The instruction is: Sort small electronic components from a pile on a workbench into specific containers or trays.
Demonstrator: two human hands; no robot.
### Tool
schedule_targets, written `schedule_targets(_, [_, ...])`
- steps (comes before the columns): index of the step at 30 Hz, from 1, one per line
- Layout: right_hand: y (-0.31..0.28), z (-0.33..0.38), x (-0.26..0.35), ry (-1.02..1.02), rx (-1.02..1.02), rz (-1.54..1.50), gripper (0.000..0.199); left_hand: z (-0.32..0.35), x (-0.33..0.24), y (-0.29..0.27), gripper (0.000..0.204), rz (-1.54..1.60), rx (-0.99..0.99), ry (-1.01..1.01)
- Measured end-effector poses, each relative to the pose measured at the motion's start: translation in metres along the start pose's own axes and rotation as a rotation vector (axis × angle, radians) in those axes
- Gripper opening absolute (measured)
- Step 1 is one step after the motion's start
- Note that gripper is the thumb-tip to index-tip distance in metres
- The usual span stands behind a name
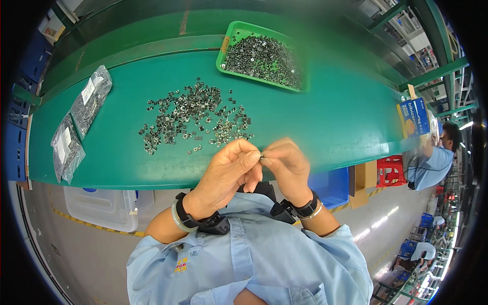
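Dark metal catching a little light: a tiny part (262,157), gripped between the fingertips of the left hand (224,172), with the right hand (288,163), partly blurred, pinching at the same piece from the other side. Held over the near edge of the green table (335,122). Just beyond, a loose heap of similar parts (198,104); farther back, a green tray (259,80) bearing many more; off to the left, two clear bags (93,104).

Seems to be at the handling of a single piece, perhaps turning or checking it; cannot tell which at so small a size. Seems to call next for a light, steady pinch from both sides, without letting it slip.
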State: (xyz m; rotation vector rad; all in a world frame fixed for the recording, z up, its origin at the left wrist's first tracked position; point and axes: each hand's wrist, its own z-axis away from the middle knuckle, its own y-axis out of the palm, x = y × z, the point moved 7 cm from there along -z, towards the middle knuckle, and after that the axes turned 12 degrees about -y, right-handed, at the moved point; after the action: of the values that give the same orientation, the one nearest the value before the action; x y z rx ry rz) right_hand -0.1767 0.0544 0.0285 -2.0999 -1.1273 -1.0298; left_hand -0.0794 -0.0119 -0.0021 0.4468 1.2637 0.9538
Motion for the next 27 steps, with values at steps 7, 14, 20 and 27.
schedule_targets(7, [0.003, -0.004, -0.001, 0.053, 0.021, -0.055, 0.01, 0.002, -0.001, 0.0, 0.018, 0.069, 0.066, -0.002])
schedule_targets(14, [0.009, -0.013, -0.003, 0.06, 0.078, -0.035, 0.009, 0.002, -0.008, -0.008, 0.019, 0.014, 0.041, 0.02])
schedule_targets(20, [0.003, -0.053, 0.004, -0.054, 0.235, 0.194, 0.006, 0.004, -0.019, -0.012, 0.02, 0.044, -0.031, 0.067])
schedule_targets(27, [-0.035, -0.158, -0.044, -0.085, 0.24, 0.622, 0.013, 0.014, -0.029, -0.029, 0.022, -0.167, -0.115, 0.188])
